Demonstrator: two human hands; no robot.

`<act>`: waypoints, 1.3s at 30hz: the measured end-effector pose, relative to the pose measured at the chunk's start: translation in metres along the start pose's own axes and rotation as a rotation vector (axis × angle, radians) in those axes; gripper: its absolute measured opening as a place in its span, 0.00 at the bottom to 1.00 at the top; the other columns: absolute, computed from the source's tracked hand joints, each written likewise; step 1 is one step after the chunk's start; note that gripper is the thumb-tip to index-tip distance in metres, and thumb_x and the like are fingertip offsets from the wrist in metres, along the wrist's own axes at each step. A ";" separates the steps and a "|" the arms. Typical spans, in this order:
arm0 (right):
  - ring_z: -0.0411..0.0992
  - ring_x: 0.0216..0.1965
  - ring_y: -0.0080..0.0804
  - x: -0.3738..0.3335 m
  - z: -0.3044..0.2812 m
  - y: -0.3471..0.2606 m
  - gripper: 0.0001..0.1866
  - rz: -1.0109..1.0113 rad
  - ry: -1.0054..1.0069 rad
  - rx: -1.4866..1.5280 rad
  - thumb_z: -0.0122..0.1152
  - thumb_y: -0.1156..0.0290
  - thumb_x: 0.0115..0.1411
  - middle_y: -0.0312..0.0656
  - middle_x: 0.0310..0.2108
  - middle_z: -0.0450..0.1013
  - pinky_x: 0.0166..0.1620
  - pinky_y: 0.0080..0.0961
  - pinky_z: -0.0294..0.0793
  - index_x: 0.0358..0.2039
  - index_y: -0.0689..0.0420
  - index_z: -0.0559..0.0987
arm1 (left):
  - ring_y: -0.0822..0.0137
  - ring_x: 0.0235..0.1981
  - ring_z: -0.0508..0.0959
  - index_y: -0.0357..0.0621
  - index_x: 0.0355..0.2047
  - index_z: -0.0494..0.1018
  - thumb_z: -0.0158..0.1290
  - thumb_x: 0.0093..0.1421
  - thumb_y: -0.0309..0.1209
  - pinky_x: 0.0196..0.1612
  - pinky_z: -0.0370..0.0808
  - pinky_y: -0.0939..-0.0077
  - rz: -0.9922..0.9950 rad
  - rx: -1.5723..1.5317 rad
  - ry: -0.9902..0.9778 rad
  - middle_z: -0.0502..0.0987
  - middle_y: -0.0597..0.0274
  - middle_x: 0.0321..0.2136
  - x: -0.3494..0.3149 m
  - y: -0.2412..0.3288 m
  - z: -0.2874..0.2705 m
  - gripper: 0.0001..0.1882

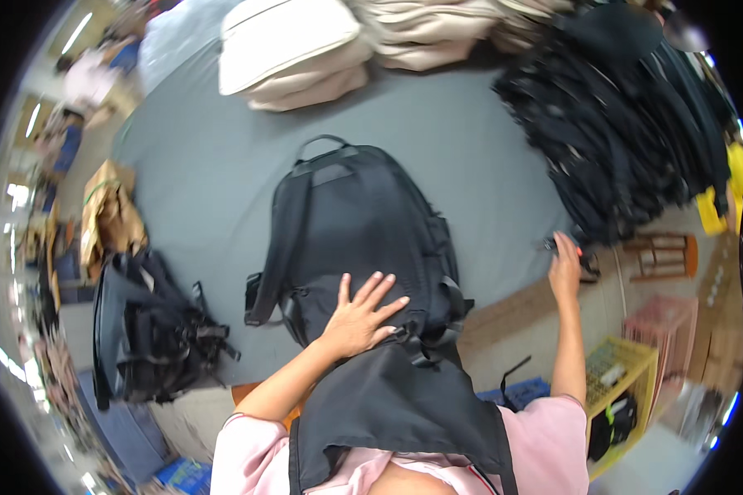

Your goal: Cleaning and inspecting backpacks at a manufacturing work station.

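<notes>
A black backpack (359, 223) lies in the middle of the grey table, its shoulder straps facing up and its top handle pointing away from me. My left hand (359, 323) rests flat on the lower part of it, fingers spread. Out at the table's right edge, my right hand (564, 260) is closed around a small dark object with a touch of red. Blur and the fingers hide what kind of thing it is. Just beyond this hand lies a heap of black backpacks (603, 132).
Stacks of beige bags (293, 54) line the table's far side. More black bags (161, 330) sit at the left edge, by a brown paper package (111, 210). A wooden stool (662, 256) and a yellow crate (623, 371) stand on the right. Other people are at the far left.
</notes>
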State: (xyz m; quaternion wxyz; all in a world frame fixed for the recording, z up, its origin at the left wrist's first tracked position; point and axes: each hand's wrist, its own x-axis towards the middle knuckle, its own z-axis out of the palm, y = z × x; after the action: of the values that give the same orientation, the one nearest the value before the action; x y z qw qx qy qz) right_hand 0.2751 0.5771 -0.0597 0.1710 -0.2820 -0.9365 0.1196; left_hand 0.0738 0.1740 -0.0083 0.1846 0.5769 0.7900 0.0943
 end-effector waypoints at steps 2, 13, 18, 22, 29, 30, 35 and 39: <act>0.64 0.54 0.45 0.000 0.012 0.011 0.23 -0.142 -0.062 -0.128 0.53 0.85 0.49 0.47 0.50 0.68 0.57 0.36 0.61 0.49 0.61 0.72 | 0.59 0.68 0.43 0.65 0.63 0.56 0.47 0.59 0.48 0.62 0.37 0.33 -0.032 0.010 0.005 0.46 0.60 0.67 -0.006 0.000 0.002 0.31; 0.67 0.42 0.42 0.047 0.043 0.012 0.10 -0.063 0.010 -0.307 0.54 0.78 0.55 0.41 0.37 0.70 0.43 0.37 0.65 0.39 0.58 0.74 | 0.61 0.66 0.52 0.56 0.59 0.64 0.48 0.59 0.43 0.64 0.43 0.43 -0.065 0.016 0.237 0.56 0.59 0.63 -0.009 -0.007 0.024 0.27; 0.66 0.42 0.42 0.094 0.062 -0.030 0.10 0.084 0.097 -0.072 0.54 0.76 0.56 0.42 0.37 0.71 0.45 0.39 0.64 0.39 0.57 0.75 | 0.62 0.65 0.54 0.56 0.56 0.66 0.48 0.58 0.43 0.64 0.44 0.44 -0.085 -0.011 0.260 0.57 0.60 0.63 -0.008 -0.008 0.026 0.25; 0.73 0.35 0.30 0.157 0.096 -0.106 0.10 0.379 -0.001 0.761 0.47 0.72 0.64 0.42 0.37 0.71 0.37 0.28 0.73 0.43 0.58 0.73 | 0.62 0.63 0.58 0.55 0.53 0.69 0.51 0.57 0.40 0.63 0.46 0.44 -0.111 -0.034 0.314 0.62 0.61 0.60 -0.002 -0.007 0.019 0.23; 0.71 0.27 0.22 0.252 0.187 -0.224 0.11 0.652 -0.222 1.198 0.55 0.65 0.60 0.38 0.28 0.75 0.29 0.24 0.69 0.38 0.58 0.74 | 0.59 0.33 0.75 0.44 0.33 0.75 0.56 0.48 0.19 0.40 0.69 0.67 -0.212 -0.431 0.869 0.76 0.58 0.32 0.044 0.007 -0.011 0.11; 0.72 0.29 0.29 0.255 0.203 -0.223 0.13 0.614 -0.063 1.027 0.57 0.62 0.59 0.40 0.29 0.75 0.32 0.29 0.70 0.37 0.58 0.73 | 0.58 0.34 0.75 0.44 0.33 0.75 0.57 0.47 0.20 0.39 0.70 0.66 -0.123 -0.392 0.900 0.75 0.60 0.31 0.061 0.021 -0.035 0.11; 0.73 0.41 0.48 0.246 0.200 -0.274 0.18 0.652 -0.042 0.489 0.56 0.52 0.58 0.44 0.37 0.76 0.42 0.45 0.70 0.37 0.53 0.73 | 0.52 0.54 0.67 0.44 0.51 0.69 0.60 0.49 0.34 0.56 0.63 0.58 0.325 -0.499 0.564 0.68 0.52 0.53 0.124 0.037 -0.101 0.28; 0.73 0.41 0.49 0.249 0.199 -0.241 0.19 0.588 0.008 0.387 0.48 0.49 0.62 0.46 0.36 0.76 0.41 0.47 0.69 0.38 0.53 0.73 | 0.52 0.63 0.58 0.47 0.59 0.62 0.55 0.55 0.35 0.63 0.52 0.49 0.506 -0.472 0.432 0.62 0.56 0.60 0.153 0.033 -0.113 0.30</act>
State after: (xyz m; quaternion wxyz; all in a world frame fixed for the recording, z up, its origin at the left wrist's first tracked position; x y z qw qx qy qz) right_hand -0.1145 0.4981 -0.1015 0.1831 -0.5025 -0.7745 0.3378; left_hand 0.0167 0.3367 0.0788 0.1130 0.6618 0.6004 0.4344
